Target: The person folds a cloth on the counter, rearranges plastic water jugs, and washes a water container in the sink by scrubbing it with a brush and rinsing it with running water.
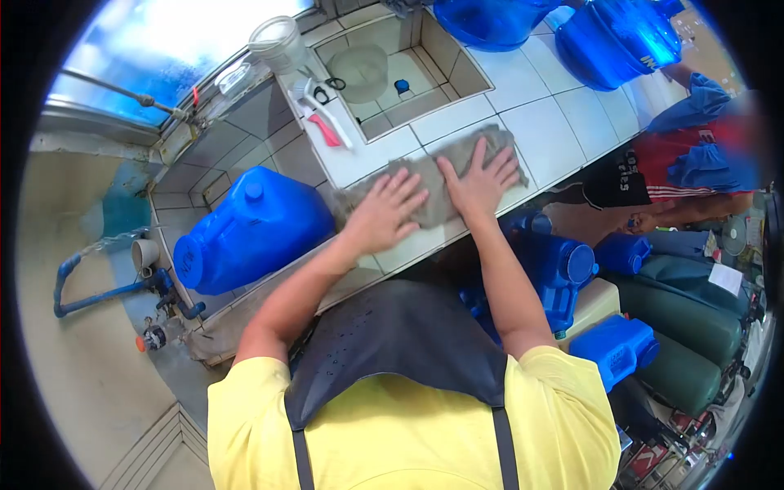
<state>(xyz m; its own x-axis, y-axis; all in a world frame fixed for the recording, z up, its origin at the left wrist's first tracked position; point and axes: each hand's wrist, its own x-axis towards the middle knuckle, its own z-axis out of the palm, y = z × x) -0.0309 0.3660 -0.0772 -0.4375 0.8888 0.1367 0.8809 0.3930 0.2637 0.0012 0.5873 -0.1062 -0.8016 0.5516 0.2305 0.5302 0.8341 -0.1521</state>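
A grey-brown cloth (pixel 433 184) lies spread over the white tiled counter (pixel 539 135) in front of me. On its left part my left hand (pixel 388 208) rests flat with the fingers spread. My right hand (pixel 480 181) presses on its right part, fingers also apart and stretched out. Left of my left hand, a blue plastic jug (pixel 253 233) lies on its side in a tiled basin, its round cap facing left. Beyond the cloth is a tiled sink (pixel 449 102) with a translucent bowl (pixel 359 72) and a small blue cap (pixel 401 85) in it.
Large blue water bottles (pixel 616 45) stand at the far right of the counter, near a person in a red and blue shirt (pixel 694 155). Blue jugs (pixel 563 269) stand below the counter's edge. A pink-and-white tool (pixel 324 129) lies by the sink; blue pipes (pixel 106 302) are at left.
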